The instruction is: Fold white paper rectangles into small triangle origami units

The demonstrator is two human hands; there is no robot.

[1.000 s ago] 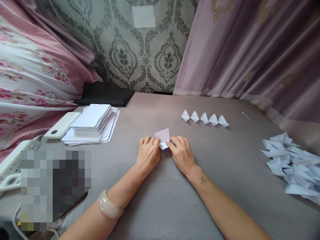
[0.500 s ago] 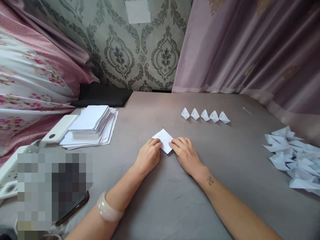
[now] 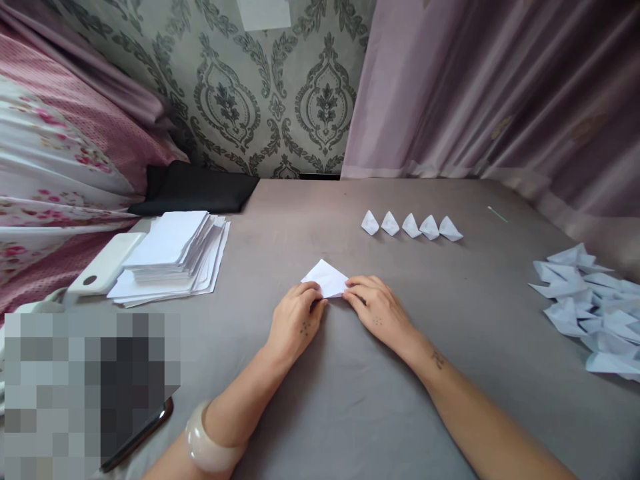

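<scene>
A small folded sheet of white paper (image 3: 326, 276) lies in front of me, its near edge now straight and its far corner pointing to the wall. My left hand (image 3: 300, 315) pinches its left side, thumb at the near edge and fingers on top. On the right side, my right hand (image 3: 377, 308) grips the paper between thumb and fingertips. Beyond my right hand stands a row of several small folded paper pieces (image 3: 411, 226), each pointed at the top.
At the left are a stack of white paper (image 3: 167, 243), a white power bank-like device (image 3: 103, 265) and a dark phone (image 3: 143, 433) beside a blurred patch. A black cloth (image 3: 200, 188) lies behind. Folded paper shapes (image 3: 595, 307) pile up at the right, near a cotton swab (image 3: 497, 214).
The paper's near corner has been folded up, turning the diamond into a roughly triangular outline. Both thumbs now show at its near edge. The camera view has shifted slightly.
</scene>
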